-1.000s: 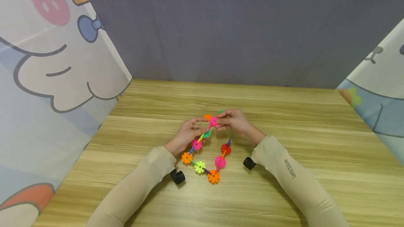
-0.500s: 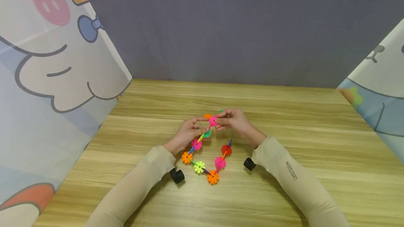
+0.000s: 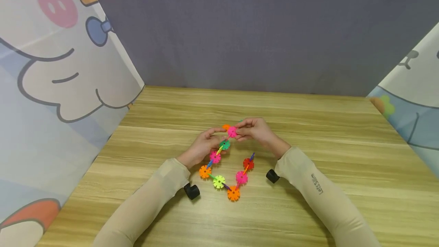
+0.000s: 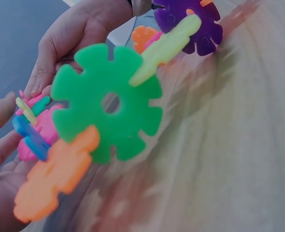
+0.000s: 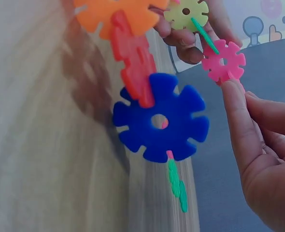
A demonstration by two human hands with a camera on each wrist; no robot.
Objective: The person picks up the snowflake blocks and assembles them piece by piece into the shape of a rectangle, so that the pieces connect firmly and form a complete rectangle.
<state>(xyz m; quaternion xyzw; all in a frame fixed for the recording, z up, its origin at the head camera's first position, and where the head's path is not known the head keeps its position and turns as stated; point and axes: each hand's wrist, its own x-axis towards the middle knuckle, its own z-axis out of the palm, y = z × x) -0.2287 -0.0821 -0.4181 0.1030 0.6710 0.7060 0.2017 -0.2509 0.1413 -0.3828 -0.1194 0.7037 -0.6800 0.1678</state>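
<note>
A chain of slotted plastic snowflake discs (image 3: 219, 182) in many colours runs in an open loop over the table. My right hand (image 3: 259, 133) pinches the upper stretch between thumb and fingertips, by a pink disc (image 3: 232, 132). Just left of it, my left hand (image 3: 201, 146) holds the chain near a green disc (image 3: 224, 145), its index finger reaching toward an orange disc (image 3: 226, 127). In the left wrist view a large green disc (image 4: 77, 101) hangs in front of both hands. A blue disc (image 5: 181, 130) hangs near the right wrist camera, linked to red and green discs.
The wood-grain table (image 3: 308, 125) stretches around the hands. A dark grey panel (image 3: 257, 33) stands behind it, and cartoon-print cloths (image 3: 68, 68) flank both sides. Black wrist cameras (image 3: 272, 176) sit below each wrist, close to the chain.
The hands stay almost in place. The lower part of the chain has swung slightly to the right, and the green disc by the left thumb now shows more fully.
</note>
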